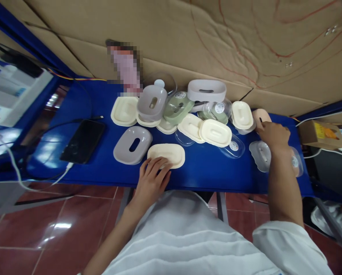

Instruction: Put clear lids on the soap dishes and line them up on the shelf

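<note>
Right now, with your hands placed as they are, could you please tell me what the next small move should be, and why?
Probably the right hand should grip the peach dish and lift it slightly: that hand is right at the dish, while the left hand rests on a cream piece.

A blue tabletop [216, 175] stands against a brown cardboard wall [171, 34] marked with curving red lines [237, 49]; a blue post [16, 30] edges the cardboard at left. Below, dark-red floor tiles [81, 217] with pale seams reflect bright light [62, 225].
</note>
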### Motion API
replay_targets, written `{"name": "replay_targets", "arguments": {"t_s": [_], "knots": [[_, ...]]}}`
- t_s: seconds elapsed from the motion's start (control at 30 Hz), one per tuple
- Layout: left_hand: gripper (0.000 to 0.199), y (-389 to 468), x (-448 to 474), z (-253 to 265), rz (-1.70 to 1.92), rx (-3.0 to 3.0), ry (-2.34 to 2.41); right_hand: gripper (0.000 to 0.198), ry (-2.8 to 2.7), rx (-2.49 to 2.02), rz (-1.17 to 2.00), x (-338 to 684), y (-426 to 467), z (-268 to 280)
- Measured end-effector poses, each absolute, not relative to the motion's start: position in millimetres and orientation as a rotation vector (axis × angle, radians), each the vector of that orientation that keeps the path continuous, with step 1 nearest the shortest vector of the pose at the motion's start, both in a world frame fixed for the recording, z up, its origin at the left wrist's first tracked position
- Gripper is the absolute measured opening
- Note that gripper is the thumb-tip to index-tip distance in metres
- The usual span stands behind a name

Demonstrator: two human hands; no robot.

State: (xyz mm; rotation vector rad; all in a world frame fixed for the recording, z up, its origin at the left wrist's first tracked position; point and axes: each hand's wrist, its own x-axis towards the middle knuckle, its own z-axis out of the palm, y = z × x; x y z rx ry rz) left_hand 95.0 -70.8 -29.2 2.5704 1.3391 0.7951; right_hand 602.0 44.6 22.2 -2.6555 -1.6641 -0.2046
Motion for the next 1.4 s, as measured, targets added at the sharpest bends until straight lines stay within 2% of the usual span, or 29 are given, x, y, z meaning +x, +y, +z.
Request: {"name": "replay_targets", "arguments": {"t_s": [0.1,0.23,0.33,0.4,0.47,0.67,0.87,1.0,1.17,1.23,1.33,1.4], "knots": [[0.035,-73,90,-31,0.792,2.589,1.232,0.060,-1.641,-2.536,-0.329,591,13,35],[0.046,-72,89,-33,0.803,2.591,1.058,0.052,-1.653,-2.092,-0.619,524,-53,44],[0.066,-65,85,-36,0.873,2.544,1.130,0.029,-2.052,-1.790,-0.419,445,-92,32],[0.082,-58,80,-37,0.912,2.515,1.158,0.029,-2.333,-1.515,-0.162,399,-106,20],[0.091,-53,75,-37,0.921,2.509,1.140,0.034,-2.470,-1.342,0.003,367,-107,8],[0.075,-53,64,-31,0.712,2.505,1.116,0.043,-2.603,-1.191,0.113,341,-88,-13],[0.061,-55,58,-34,0.811,2.433,1.185,0.044,-2.577,-1.142,0.123,336,-88,-28],[0.059,-53,52,-39,0.788,2.426,1.159,0.046,-2.549,-1.167,0.149,329,-92,-33],[0.059,-54,52,-36,0.710,2.446,1.107,0.038,-2.513,-1.138,0.146,336,-95,-27],[0.059,-57,54,-32,0.722,2.415,1.118,0.036,-2.401,-1.229,0.120,355,-97,-25],[0.059,-60,57,-28,0.741,2.336,1.122,0.036,-2.068,-1.601,-0.042,397,-101,-27],[0.057,-60,62,-26,0.774,2.305,1.098,0.045,-1.863,-1.830,-0.154,424,-102,-31]]}}
